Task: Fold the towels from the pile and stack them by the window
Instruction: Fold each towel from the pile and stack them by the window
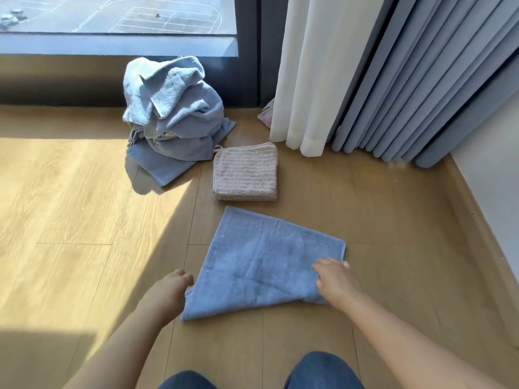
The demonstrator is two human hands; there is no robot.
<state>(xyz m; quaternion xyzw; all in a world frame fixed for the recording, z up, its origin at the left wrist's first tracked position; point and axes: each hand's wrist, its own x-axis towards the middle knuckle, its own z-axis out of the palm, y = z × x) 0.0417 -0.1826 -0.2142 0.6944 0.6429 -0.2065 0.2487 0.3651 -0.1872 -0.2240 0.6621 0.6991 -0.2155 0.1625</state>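
Head view: both bare forearms reach in from the bottom of the frame. The left hand [172,289] curls its fingers round the near left edge of the blue towel [264,265]. The right hand [335,282] lies knuckles-up on the towel's near right corner, fingers bent and pinching the cloth. The towel lies flat and skewed on the wooden floor [70,206] at lower centre. Just above it sits a folded beige striped towel [245,171]. The crumpled blue pile [171,113] stands at upper centre against the window [112,15], with curtains [365,80] at upper right
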